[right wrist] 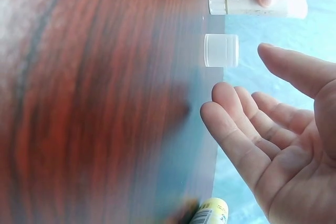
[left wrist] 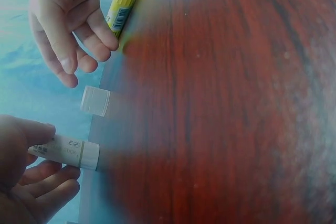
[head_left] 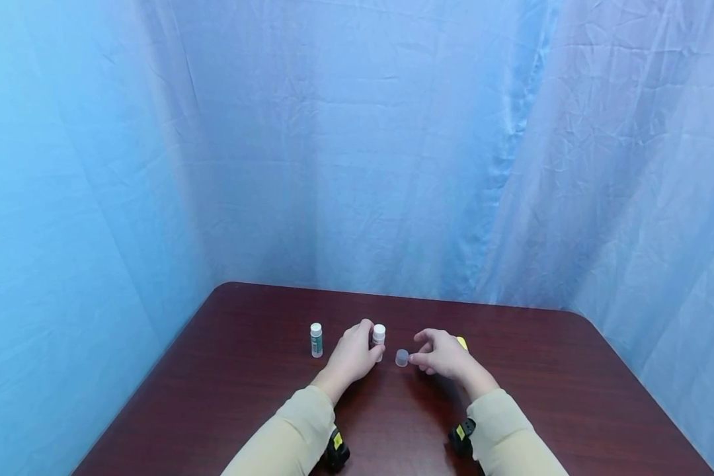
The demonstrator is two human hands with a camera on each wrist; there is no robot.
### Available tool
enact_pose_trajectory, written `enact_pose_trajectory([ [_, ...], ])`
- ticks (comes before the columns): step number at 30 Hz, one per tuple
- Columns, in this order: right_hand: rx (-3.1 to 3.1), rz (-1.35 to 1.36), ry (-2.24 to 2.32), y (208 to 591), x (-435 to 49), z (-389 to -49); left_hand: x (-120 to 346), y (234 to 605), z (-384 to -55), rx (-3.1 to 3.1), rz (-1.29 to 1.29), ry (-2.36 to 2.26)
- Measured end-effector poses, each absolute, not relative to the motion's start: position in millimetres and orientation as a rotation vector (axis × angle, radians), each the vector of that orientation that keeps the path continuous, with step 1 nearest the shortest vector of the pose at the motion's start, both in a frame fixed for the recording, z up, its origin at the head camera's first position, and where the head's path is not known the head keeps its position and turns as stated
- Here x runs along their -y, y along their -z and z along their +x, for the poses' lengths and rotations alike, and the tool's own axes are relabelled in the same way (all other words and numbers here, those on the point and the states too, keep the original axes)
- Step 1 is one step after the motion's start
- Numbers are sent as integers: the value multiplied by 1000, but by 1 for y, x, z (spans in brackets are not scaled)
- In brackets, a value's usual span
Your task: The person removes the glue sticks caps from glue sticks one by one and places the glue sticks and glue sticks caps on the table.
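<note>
A white glue stick (head_left: pixel 379 332) stands upright on the table, and my left hand (head_left: pixel 351 354) grips it from the left, thumb on the near side and fingers beyond. Its white end and printed label show in the left wrist view, where the fingers cover part of the barrel. To the right of it a small translucent cap (right wrist: pixel 221 50) rests on the tabletop. Close by the cap is my right hand (head_left: pixel 443 356), its thumb and fingers parted with nothing between them. A yellow glue stick (left wrist: pixel 122 8) stands behind the right hand, mostly hidden from the head view.
Left of my left hand stands another glue stick (head_left: pixel 317 340), with a white top and green label. All of these are on a dark red wooden table (head_left: pixel 262 396) with rounded corners. Blue cloth (head_left: pixel 357 145) hangs around its far and side edges.
</note>
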State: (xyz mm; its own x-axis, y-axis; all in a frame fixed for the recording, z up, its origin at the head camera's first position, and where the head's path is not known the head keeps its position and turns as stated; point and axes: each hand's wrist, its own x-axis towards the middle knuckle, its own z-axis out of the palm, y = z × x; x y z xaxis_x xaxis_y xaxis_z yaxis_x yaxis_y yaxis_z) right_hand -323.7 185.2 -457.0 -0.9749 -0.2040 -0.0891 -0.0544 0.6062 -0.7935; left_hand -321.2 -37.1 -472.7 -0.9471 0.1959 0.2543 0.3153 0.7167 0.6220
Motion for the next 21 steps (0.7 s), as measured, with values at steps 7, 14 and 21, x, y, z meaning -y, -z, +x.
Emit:
enact_pose_trajectory([
  [7, -2660, -218, 1296, 456, -185, -322, 38, 472, -322, 2774, -391, 1051],
  [14, -2655, -223, 1288, 457, -185, -323, 39, 472, -321, 2774, -399, 1054],
  [21, -2656, -223, 1280, 456, -186, -324, 40, 470, -320, 2762, -419, 1081],
])
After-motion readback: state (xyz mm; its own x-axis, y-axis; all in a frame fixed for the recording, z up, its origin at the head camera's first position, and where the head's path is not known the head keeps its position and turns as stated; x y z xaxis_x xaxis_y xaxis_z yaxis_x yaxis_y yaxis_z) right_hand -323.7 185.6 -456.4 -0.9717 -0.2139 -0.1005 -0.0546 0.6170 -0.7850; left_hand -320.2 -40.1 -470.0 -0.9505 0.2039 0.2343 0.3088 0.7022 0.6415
